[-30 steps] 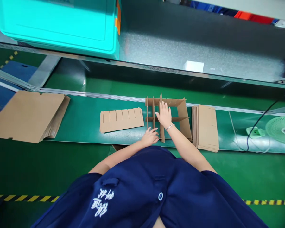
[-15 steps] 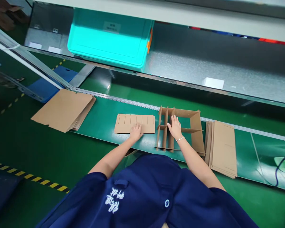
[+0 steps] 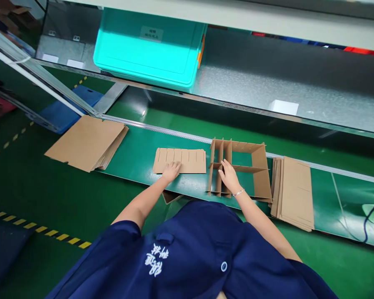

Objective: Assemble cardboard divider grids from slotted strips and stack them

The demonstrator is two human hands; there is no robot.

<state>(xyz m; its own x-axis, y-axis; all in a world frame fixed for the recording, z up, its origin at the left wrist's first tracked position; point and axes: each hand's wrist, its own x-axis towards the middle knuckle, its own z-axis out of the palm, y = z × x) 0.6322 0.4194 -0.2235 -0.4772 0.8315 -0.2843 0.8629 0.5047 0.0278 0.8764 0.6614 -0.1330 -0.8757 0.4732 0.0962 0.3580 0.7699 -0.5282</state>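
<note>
My left hand [image 3: 172, 170] lies on the lower edge of a small stack of slotted cardboard strips [image 3: 193, 161], fingers stretched over the top piece. To its right stands a cardboard divider grid [image 3: 262, 180], made of upright strips crossing one another. My right hand [image 3: 230, 177], with a thin bracelet at the wrist, is over the grid's left part. Its thumb and fingers are apart, by the crossing of the long strip and the short ones; whether they touch the cardboard I cannot tell.
Cardboard sheets [image 3: 87, 139] lie at the bench's left end. More cardboard panels [image 3: 296, 193] lean right of the grid. Above the green bench [image 3: 134, 153] runs a metal shelf [image 3: 237, 74] with a turquoise lidded box [image 3: 149, 54]. A dark cable [image 3: 366, 226] hangs at the right.
My left hand has slid left along the strips. My right hand has drawn slightly back toward me over the grid, its fingers less spread. The view has shifted slightly.
</note>
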